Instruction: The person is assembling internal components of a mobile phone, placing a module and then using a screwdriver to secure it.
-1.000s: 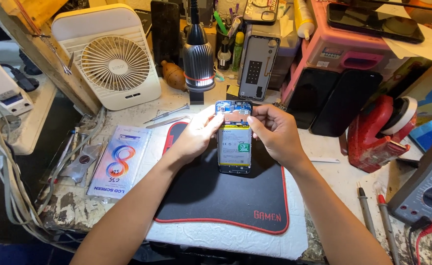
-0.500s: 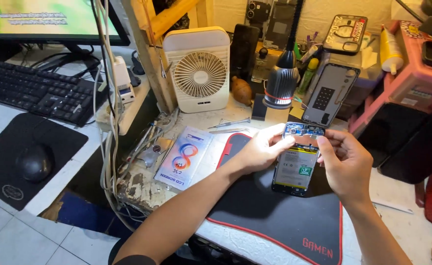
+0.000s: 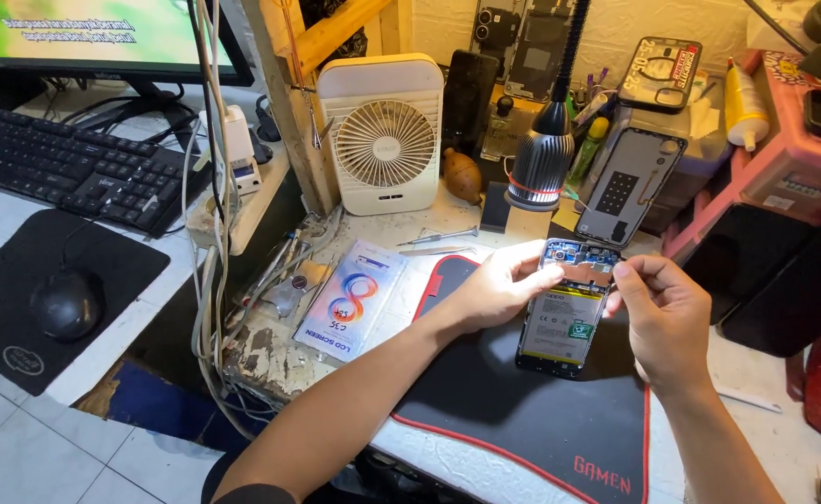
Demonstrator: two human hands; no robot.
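An opened smartphone [image 3: 562, 315] with its back cover off shows a white battery and a blue circuit board, lying on a black mat with a red border [image 3: 513, 411]. My left hand [image 3: 496, 289] grips the phone's upper left edge with thumb and fingers. My right hand [image 3: 664, 322] holds its upper right edge, fingertips at the top of the board. Both forearms reach in from the bottom of the view.
A white desk fan [image 3: 384, 131] and a lamp head [image 3: 541, 166] stand behind the mat. A flat screen package [image 3: 351, 299] lies left of it, with tweezers [image 3: 438, 239] above. Keyboard [image 3: 65, 168], mouse [image 3: 67, 304] and monitor are at the left; a pink box [image 3: 784, 149] at the right.
The view has swung left, bringing the keyboard, mouse and monitor in. Both hands stay on the phone's upper end over the mat.
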